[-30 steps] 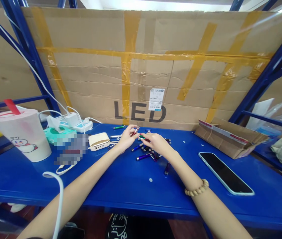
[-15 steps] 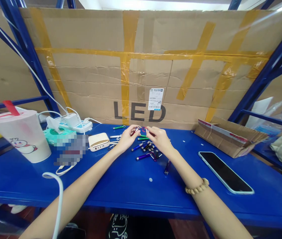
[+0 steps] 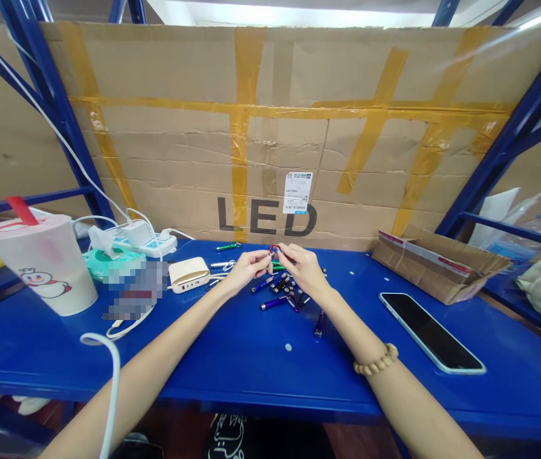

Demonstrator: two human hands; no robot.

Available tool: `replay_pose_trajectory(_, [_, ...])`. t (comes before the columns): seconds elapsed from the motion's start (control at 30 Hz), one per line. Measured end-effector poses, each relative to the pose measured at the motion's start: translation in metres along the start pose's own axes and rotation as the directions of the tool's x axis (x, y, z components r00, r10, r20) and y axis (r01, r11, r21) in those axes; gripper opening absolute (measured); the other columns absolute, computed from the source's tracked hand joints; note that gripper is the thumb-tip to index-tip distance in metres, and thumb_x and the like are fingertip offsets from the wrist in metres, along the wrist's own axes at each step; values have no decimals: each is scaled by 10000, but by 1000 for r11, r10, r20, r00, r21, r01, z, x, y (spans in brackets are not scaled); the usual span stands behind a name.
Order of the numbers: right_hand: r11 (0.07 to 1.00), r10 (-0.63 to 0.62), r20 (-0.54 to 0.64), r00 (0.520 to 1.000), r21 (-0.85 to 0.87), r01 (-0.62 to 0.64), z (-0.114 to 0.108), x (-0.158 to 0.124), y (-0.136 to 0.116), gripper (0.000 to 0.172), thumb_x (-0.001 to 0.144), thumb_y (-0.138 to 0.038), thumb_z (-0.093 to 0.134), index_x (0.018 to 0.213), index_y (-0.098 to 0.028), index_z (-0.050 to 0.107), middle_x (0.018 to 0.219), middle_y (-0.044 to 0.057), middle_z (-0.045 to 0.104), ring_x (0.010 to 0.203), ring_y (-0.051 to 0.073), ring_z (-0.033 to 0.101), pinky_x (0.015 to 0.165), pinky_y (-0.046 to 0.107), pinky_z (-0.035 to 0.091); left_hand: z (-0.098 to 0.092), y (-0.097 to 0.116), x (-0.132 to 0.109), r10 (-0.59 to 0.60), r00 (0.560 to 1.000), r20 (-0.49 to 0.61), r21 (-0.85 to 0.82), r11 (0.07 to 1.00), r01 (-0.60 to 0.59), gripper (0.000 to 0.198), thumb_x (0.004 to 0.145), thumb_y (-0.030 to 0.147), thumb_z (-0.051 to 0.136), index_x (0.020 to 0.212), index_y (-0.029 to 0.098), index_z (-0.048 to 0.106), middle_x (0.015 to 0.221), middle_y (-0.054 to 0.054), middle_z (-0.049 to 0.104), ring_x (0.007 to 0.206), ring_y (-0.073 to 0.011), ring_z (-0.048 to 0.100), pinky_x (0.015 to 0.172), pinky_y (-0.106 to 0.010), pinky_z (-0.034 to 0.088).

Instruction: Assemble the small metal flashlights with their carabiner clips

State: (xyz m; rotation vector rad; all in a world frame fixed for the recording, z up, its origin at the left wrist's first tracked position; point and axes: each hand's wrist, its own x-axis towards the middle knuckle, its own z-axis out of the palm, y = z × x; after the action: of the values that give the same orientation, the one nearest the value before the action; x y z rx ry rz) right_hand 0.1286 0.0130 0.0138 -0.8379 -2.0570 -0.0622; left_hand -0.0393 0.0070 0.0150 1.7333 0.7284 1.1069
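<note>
My left hand [image 3: 250, 270] and my right hand [image 3: 302, 266] meet over the back middle of the blue table, fingers pinched closed. Between the fingertips shows a thin red clip [image 3: 274, 248], part of a small red penlight whose body is mostly hidden by my right fingers. What the left fingertips pinch is too small and covered to make out. Just below the hands lies a loose pile of small penlights, among them a blue one [image 3: 262, 285], a purple one [image 3: 274, 303] and a dark one [image 3: 319, 324]. A green penlight [image 3: 228, 246] and a silver one [image 3: 223, 264] lie to the left.
To the left stand a white power bank [image 3: 188, 275], a tissue pack [image 3: 113, 262], a power strip [image 3: 159, 243] with cables and a large drink cup [image 3: 41, 268]. At right are a phone [image 3: 432, 333] and an open cardboard box [image 3: 437, 264]. A cardboard sheet [image 3: 179, 153] walls the back.
My hands have drawn closer, fingertips now meeting. The dark red pieces seen in both hands are now mostly covered by the fingers. The pile has not visibly moved.
</note>
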Motion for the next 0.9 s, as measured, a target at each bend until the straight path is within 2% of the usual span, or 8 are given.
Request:
replay_pose_trajectory(0.1, [999, 25, -25, 999, 37, -24, 1, 0, -1, 352, 907, -350, 369, 1015, -143, 632, 628, 15, 480, 581, 123, 462, 587, 226, 388, -2, 2, 1, -7, 999, -34, -18, 1000, 7, 317, 764, 424, 548, 849, 126, 615, 606, 6, 520, 458, -50, 319, 462, -215, 230])
replay_pose_trajectory(0.27, [996, 51, -55, 997, 83, -46, 3, 0, -3, 349, 899, -336, 384, 1002, -135, 650, 629, 13, 481, 571, 115, 457, 579, 226, 386, -4, 4, 0, 12, 1000, 19, 16, 1000, -12, 317, 770, 424, 546, 708, 120, 611, 600, -1, 518, 467, -48, 323, 466, -217, 235])
replay_pose_trajectory(0.37, [993, 67, -39, 997, 103, -63, 2, 1, -1, 340, 885, -338, 412, 980, -131, 664, 622, 17, 496, 568, 117, 465, 578, 233, 398, -4, 2, 1, 7, 999, -36, -12, 1000, -8, 321, 770, 414, 552, 875, 122, 636, 605, 2, 524, 463, -46, 322, 459, -211, 231])
replay_pose_trajectory(0.57, [892, 215, 302, 929, 327, -313, -5, 4, 8, 430, 853, -394, 439, 1200, -172, 562, 738, 29, 622, 545, 119, 550, 522, 249, 473, -16, -1, 6, 18, 994, -112, 93, 996, -8, 405, 783, 421, 526, 1033, 113, 609, 675, -21, 569, 473, -53, 365, 456, -202, 282])
replay_pose_trajectory(0.67, [897, 341, 241, 909, 205, -391, -19, 6, 16, 478, 857, -392, 437, 1282, -178, 485, 810, 45, 670, 598, 132, 590, 583, 276, 496, -31, -3, 7, 75, 962, -263, 256, 967, -5, 450, 840, 397, 430, 1214, 155, 489, 781, -42, 615, 511, -80, 445, 498, -216, 353])
replay_pose_trajectory(0.73, [900, 427, 141, 893, 29, -435, -32, 6, 22, 435, 863, -398, 430, 1243, -209, 528, 853, 44, 686, 648, 143, 616, 653, 295, 496, -42, -7, 6, 113, 943, -312, 493, 868, 59, 418, 853, 342, 410, 1241, 196, 465, 786, -31, 628, 588, -111, 513, 599, -243, 413])
replay_pose_trajectory(0.8, [857, 505, 108, 857, -183, -482, -44, 6, 28, 347, 844, -382, 467, 1116, -232, 623, 932, 39, 688, 758, 173, 636, 709, 313, 485, -50, -13, 4, 132, 943, -306, 723, 676, 139, 325, 838, 268, 423, 1133, 235, 554, 895, -35, 641, 771, -155, 571, 721, -275, 431])
replay_pose_trajectory(0.9, [784, 594, 253, 763, -394, -480, -58, 4, 34, 229, 781, -320, 557, 952, -246, 692, 941, 15, 693, 877, 201, 628, 724, 295, 475, -55, -25, 1, 67, 980, -186, 882, 451, 136, 329, 836, 182, 384, 1094, 243, 578, 1004, -47, 619, 935, -190, 565, 806, -305, 429])
